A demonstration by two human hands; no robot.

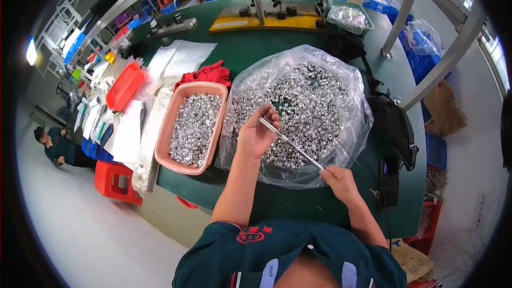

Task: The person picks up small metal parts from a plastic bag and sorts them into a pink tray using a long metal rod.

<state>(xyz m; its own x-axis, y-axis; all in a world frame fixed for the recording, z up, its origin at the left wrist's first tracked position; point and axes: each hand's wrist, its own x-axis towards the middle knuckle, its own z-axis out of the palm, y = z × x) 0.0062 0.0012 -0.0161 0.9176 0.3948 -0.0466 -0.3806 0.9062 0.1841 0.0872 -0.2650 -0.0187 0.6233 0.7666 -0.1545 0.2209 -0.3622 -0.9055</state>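
Observation:
A thin metal rod (296, 147) slants above a clear plastic bag (358, 112) spread open on the table. My right hand (340, 182) pinches its lower end between thumb and fingers. At the upper end, which looks thicker and brighter, my left hand (256, 136) is turned palm up with its fingers curled against the rod. Whether small pieces also lie in that palm I cannot make out. Many short silver metal sleeves (320, 106) fill the bag below both hands. More silver pieces (196, 125) lie in a pink plastic basket (161, 146) left of my left forearm.
A red cloth (205, 74) lies behind the basket. On the right of the green table (288, 202) are a black bag (392, 128) and a dark phone-like object (390, 181). A yellow-based fixture (229, 23) and a green tray (368, 24) stand at the back. Another person (61, 146) is far left.

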